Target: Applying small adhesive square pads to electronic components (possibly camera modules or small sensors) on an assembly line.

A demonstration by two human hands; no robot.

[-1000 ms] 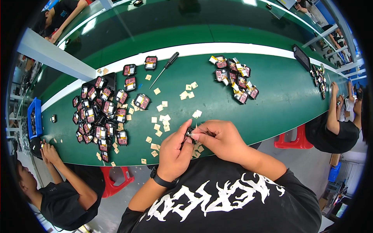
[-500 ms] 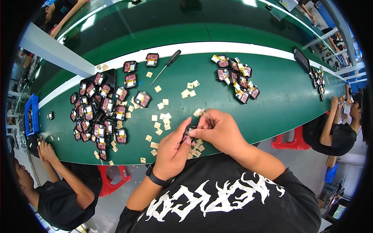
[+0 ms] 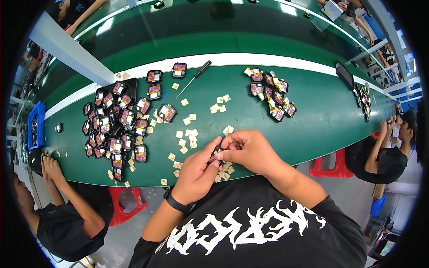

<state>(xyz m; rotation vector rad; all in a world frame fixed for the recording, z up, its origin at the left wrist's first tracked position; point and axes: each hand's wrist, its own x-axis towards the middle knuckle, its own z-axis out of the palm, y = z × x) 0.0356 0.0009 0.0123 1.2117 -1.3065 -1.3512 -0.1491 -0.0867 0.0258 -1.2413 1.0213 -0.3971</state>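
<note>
My left hand is wrapped round a small black device housing near the table's front edge. My right hand closes on the same housing from the other side, thumb and fingertips pressed against it. The fingers cover most of the housing, and whether they pinch anything smaller is hidden. Small beige square pieces lie scattered on the green table, some beside and under my hands. Left of them stands a heap of similar open black housings with reddish circuit boards and white parts.
A black-handled screwdriver lies at the back. Right of the middle sits a smaller group of housings with yellow-and-white parts. A blue bin is at the far left, and a dark tray at the far right. People sit on both sides.
My right hand's fingers have curled in closer to the housing; a thin pale piece seen at its fingertips before no longer shows. The view has shifted slightly.
</note>
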